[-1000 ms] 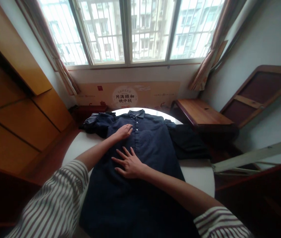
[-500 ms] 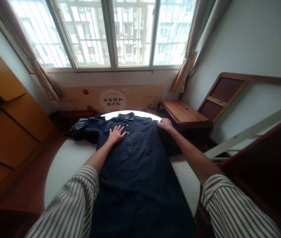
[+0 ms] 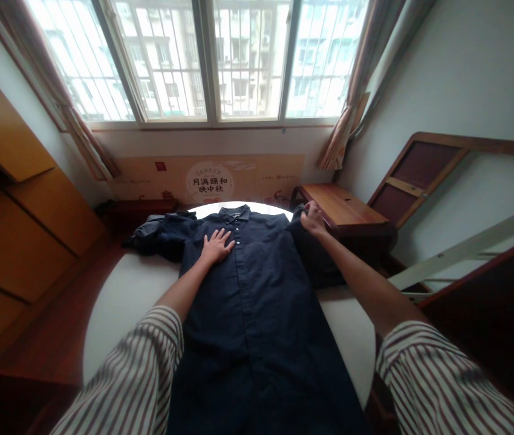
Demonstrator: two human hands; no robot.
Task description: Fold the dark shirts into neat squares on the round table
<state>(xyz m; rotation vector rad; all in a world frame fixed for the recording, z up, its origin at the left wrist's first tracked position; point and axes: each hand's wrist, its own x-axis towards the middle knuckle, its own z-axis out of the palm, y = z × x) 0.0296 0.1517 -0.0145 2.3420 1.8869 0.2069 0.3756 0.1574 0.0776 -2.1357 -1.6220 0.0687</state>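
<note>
A dark navy button-front shirt (image 3: 257, 302) lies face up on a round white table (image 3: 121, 314), its collar at the far edge. My left hand (image 3: 217, 246) rests flat on the chest beside the buttons, fingers spread. At the far right, my right hand (image 3: 313, 219) is closed on the shirt's sleeve near the shoulder and holds it slightly raised. Past that hand, the dark cloth drapes over the table's right side. The hem runs out of view at the bottom.
A dark bundle of clothing (image 3: 159, 232) sits at the table's far left edge. Beyond the right side stands a low wooden table (image 3: 343, 204), with a wooden panel frame (image 3: 424, 169) against the wall. Orange cabinets (image 3: 16, 223) line the left.
My right hand has shifted right and a little upward, pulling the sleeve outward. My left hand stays flat on the shirt's chest. The view has turned slightly.
</note>
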